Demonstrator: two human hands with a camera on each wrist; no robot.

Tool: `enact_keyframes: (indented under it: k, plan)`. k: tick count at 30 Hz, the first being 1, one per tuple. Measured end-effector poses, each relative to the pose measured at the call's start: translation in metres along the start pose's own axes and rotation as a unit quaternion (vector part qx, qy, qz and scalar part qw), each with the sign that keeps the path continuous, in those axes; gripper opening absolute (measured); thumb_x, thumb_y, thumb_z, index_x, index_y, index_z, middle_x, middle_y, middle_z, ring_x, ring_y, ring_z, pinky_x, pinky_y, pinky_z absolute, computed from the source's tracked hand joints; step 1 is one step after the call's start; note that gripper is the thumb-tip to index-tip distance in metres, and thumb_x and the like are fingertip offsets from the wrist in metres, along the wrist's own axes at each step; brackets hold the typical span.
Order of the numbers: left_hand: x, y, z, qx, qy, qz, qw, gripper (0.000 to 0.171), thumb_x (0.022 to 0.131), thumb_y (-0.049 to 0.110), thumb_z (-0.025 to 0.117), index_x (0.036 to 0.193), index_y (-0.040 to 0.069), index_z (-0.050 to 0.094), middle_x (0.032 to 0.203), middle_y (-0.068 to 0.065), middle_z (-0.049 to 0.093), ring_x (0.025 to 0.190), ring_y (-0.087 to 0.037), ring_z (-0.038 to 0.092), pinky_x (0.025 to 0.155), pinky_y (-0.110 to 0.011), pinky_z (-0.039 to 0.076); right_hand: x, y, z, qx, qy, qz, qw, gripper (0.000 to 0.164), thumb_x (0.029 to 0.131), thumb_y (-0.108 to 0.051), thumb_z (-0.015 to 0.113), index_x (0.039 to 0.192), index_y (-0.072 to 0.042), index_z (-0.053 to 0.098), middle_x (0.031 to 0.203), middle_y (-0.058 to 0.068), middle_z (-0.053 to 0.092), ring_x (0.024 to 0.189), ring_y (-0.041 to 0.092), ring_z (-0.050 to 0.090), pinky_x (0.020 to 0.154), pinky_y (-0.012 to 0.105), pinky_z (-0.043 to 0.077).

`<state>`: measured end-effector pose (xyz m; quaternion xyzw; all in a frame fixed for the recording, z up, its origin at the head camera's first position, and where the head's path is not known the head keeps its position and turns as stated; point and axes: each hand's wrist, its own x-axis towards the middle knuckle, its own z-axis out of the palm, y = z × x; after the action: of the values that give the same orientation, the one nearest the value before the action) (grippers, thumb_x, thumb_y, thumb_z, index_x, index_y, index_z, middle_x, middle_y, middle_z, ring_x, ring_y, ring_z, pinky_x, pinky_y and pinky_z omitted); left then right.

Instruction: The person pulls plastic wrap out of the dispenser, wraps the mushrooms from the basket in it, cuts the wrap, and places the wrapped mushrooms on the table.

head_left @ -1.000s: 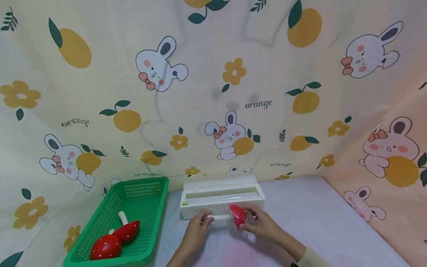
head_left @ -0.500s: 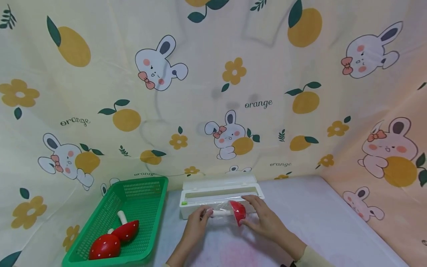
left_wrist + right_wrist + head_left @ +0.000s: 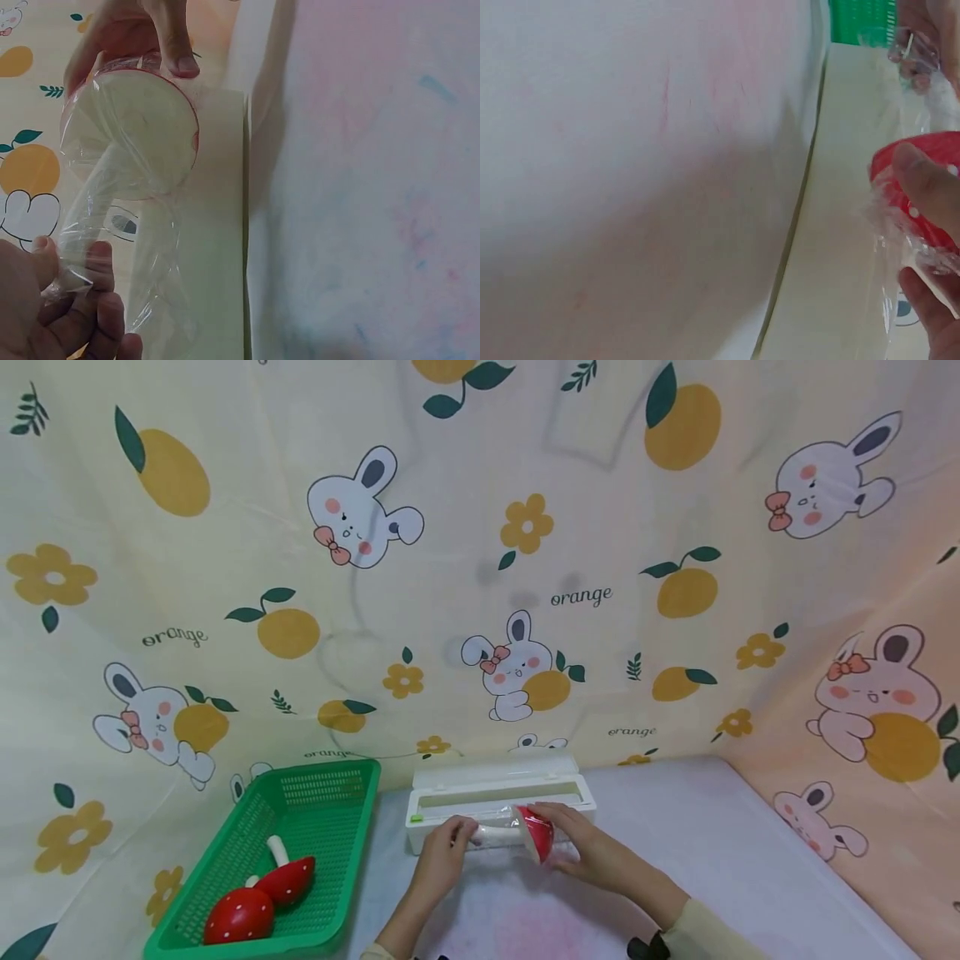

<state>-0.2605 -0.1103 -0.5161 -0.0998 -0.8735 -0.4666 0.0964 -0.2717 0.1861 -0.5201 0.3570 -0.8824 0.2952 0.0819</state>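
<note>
A red-capped toy mushroom [image 3: 538, 835] with a white stem, wrapped in clear cling film [image 3: 169, 300], is held crosswise before a long white cling film box [image 3: 422, 838]. My left hand [image 3: 441, 858] pinches the film-covered stem end. At the cap's red side is my right hand [image 3: 596, 856], its thumb and fingers curved round the cap. In the left wrist view, the cap's pale flat underside [image 3: 142, 124] shows through the film. Gathered film bunches beside the thumb on the white-spotted cap [image 3: 911, 184] in the right wrist view.
Left of the box, a green basket [image 3: 360, 852] contains a round spotted mushroom [image 3: 238, 917] and another red mushroom [image 3: 285, 881]. The box's lid [image 3: 495, 767] stands raised against the patterned backdrop [image 3: 450, 552]. A whitish cloth [image 3: 675, 818] covers the table.
My right hand spread its fingers off the cap, then closed round it again. The cap has turned to show more of its pale underside. Loose film at the right now lies against the cap.
</note>
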Motion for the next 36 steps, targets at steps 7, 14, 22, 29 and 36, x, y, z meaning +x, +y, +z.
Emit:
enact_keyframes:
  k: [7,14,22,29,36]
  plan:
    - [0.001,0.004,-0.003,-0.012,-0.019,-0.021,0.9995,0.023,0.112,0.023,0.059,0.116,0.007,0.074,0.091,0.003,0.073,0.088,-0.019,0.066,0.072,-0.031,0.049,0.009,0.001,0.004,-0.017,0.031,-0.006,0.999,0.100,0.081,-0.016,0.097,0.163,-0.026,0.040,0.160,0.003,0.053,0.144,0.029,0.055,0.106,0.044,0.055]
    - [0.000,-0.002,-0.003,0.030,-0.029,-0.006,0.9991,0.025,0.110,0.034,0.062,0.119,0.013,0.073,0.097,0.004,0.068,0.087,-0.010,0.058,0.074,-0.028,0.050,0.015,0.000,0.004,0.056,0.043,0.000,0.998,0.095,0.082,-0.012,0.095,0.160,-0.018,0.041,0.157,0.000,0.053,0.140,0.029,0.057,0.108,0.048,0.053]
    - [-0.002,0.003,-0.008,0.118,-0.013,0.047,0.9917,0.052,0.098,0.048,0.077,0.140,0.017,0.067,0.128,-0.003,0.070,0.118,-0.025,0.064,0.098,-0.050,0.055,0.025,-0.003,-0.007,0.077,0.062,0.011,0.995,0.089,0.084,-0.015,0.094,0.158,-0.021,0.044,0.150,-0.001,0.059,0.129,0.024,0.062,0.105,0.051,0.057]
    - [0.004,0.009,-0.012,0.209,0.039,0.113,0.9705,0.066,0.083,0.029,0.094,0.141,0.019,0.064,0.128,-0.003,0.074,0.119,-0.026,0.068,0.102,-0.052,0.055,0.035,-0.006,-0.019,0.094,0.070,0.009,0.993,0.085,0.083,-0.019,0.095,0.153,-0.017,0.046,0.148,0.002,0.062,0.126,0.028,0.064,0.102,0.054,0.058]
    - [0.015,0.011,-0.013,0.265,0.108,0.193,0.9385,0.034,0.088,0.027,0.091,0.117,0.019,0.073,0.112,0.004,0.077,0.104,-0.019,0.072,0.091,-0.044,0.058,0.042,-0.008,-0.031,0.092,0.069,0.035,0.993,0.077,0.085,-0.026,0.093,0.150,-0.018,0.053,0.144,0.003,0.065,0.126,0.030,0.065,0.102,0.057,0.057]
